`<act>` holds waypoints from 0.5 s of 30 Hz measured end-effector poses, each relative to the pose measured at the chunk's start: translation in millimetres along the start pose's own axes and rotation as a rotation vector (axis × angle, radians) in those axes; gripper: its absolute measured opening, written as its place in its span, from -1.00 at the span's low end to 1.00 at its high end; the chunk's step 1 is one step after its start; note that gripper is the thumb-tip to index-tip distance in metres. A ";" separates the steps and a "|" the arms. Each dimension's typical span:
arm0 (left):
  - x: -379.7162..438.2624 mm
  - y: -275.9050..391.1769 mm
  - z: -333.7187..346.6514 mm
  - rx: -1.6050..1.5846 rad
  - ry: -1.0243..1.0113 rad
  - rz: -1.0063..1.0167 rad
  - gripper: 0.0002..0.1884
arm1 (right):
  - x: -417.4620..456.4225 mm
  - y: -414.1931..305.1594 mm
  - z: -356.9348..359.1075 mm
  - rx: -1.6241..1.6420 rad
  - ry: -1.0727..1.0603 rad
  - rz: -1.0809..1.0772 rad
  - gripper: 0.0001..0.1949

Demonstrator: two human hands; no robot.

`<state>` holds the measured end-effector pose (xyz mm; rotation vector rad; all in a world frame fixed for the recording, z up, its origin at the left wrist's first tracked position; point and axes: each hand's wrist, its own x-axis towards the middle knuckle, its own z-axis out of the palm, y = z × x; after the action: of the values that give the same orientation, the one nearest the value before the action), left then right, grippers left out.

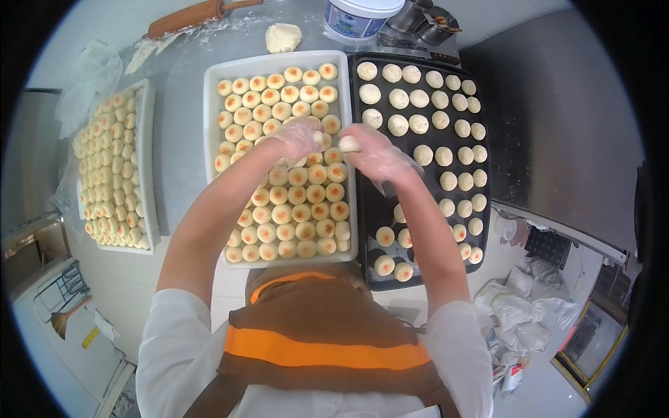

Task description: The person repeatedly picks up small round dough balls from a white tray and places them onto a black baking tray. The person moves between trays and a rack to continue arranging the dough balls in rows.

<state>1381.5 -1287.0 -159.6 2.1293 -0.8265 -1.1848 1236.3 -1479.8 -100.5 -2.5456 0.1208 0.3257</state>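
My left hand (300, 138), in a clear plastic glove, is over the white plastic tray (211, 125) with its fingers curled. A small pale bun (318, 137) appears at its fingertips, partly blurred. Opposite it my right hand (375, 152), also gloved, grips a plain white bun (349, 143) above the seam between the two trays. Rows of round pale buns (298, 176) with red marks on top fill much of the white tray. To the right lies a black baking tray (376, 206) with spaced buns (398, 125), mostly plain-topped, red-marked near its front end.
A second white tray (149, 172) heaped with buns stands left. Behind are a rolling pin (185, 20), a dough lump (283, 37), a lidded bucket (355, 21), metal containers (438, 28) and a knife (444, 58). Plastic bags (515, 303) lie on the floor at right.
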 end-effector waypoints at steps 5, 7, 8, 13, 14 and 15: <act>-9.7 18.4 -8.0 0.108 -0.095 -0.082 -0.43 | 64.1 -51.8 -3.9 -0.363 -0.565 0.248 -0.59; -3.0 15.6 -9.5 0.089 -0.156 -0.042 -0.44 | 73.6 -56.9 2.1 -0.397 -0.610 0.265 -0.59; 4.6 1.7 -4.9 0.106 -0.166 0.008 -0.44 | 77.4 -59.3 5.0 -0.409 -0.623 0.262 -0.59; 2.7 1.7 -10.4 0.186 -0.192 0.121 -0.53 | 82.1 -40.3 17.4 -0.486 -0.602 0.188 -0.64; -1.0 5.1 -11.7 0.190 -0.199 0.096 -0.56 | 79.0 -37.1 18.2 -0.482 -0.594 0.165 -0.64; -3.6 7.1 -13.8 0.196 -0.200 0.066 -0.59 | 78.2 -40.6 17.5 -0.500 -0.608 0.172 -0.64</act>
<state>1390.3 -1286.6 -146.4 2.1413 -1.1350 -1.3464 1314.6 -1437.7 -113.4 -2.7819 0.0249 1.3169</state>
